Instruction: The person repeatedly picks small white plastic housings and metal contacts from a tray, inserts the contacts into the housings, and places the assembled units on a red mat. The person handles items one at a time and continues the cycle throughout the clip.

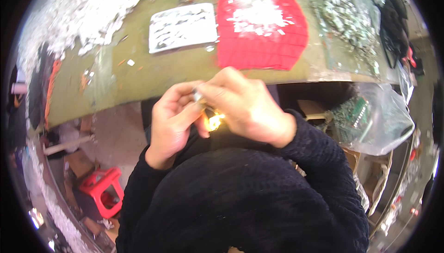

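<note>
My left hand (pixel 173 116) and my right hand (pixel 243 107) meet in front of the table's near edge, fingers closed together. Between their fingertips is a small pale piece (pixel 197 96), too blurred to name. Just under the fingers shines a bright yellow light (pixel 214 121); its source is partly hidden by my hands. Beyond them on the table lies a white rectangular tray or board (pixel 155 46) with dark small pieces in rows. To its right a red cloth (pixel 263 56) carries a heap of small white flat pieces (pixel 259 14).
A large pile of white pieces (pixel 88 12) covers the table's far left. Greenish-grey small parts (pixel 349 28) lie at the far right. A clear plastic bag (pixel 388 123) with green boards hangs or stands below the right edge. A red stool (pixel 102 190) stands lower left.
</note>
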Motion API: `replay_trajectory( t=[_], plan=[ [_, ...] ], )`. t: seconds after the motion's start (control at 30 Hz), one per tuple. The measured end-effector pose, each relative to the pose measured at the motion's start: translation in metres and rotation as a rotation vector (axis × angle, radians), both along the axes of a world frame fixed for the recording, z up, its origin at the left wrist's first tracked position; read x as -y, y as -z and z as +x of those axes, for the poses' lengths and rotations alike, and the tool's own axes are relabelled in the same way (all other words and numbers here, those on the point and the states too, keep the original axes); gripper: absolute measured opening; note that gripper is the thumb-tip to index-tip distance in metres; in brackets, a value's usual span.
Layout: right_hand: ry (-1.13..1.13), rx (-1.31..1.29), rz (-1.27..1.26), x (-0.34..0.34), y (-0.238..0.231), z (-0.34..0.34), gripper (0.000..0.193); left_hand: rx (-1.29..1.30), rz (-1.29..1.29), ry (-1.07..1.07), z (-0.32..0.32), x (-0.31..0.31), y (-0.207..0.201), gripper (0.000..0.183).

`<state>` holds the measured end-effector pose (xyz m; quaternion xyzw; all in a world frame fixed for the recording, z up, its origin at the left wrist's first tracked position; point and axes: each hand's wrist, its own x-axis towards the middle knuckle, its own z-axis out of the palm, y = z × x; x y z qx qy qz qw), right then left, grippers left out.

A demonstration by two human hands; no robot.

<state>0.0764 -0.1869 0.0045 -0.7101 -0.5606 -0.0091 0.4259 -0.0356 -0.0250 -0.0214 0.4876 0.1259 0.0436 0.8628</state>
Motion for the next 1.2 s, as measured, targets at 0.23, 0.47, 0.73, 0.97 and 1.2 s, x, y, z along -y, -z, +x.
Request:
replay_trajectory(
  t=[0.23,0.47,0.73,0.97,1.2],
  plan=[
    [0.081,0.22,0.028,-0.012,0.012,-0.014,0.05,-0.007,0.129,-0.112,0.004,0.009,0.0,0.025],
    [0.127,0.126,0.064,-0.008,0.019,-0.008,0.047,-0.024,-0.146,0.066,0.009,-0.011,0.003,0.031],
    [0.559,0.182,-0.009,0.025,0.016,0.071,0.009,0.018,-0.469,0.083,0.012,-0.007,0.014,0.034],
    [0.601,0.219,-0.367,0.027,0.03,0.106,0.013,0.018,-0.559,0.13,0.014,-0.001,0.016,0.034],
    [0.385,-0.454,-0.138,0.018,-0.004,0.069,0.01,0.002,-0.513,0.16,0.016,0.004,0.015,0.03]
  ],
)
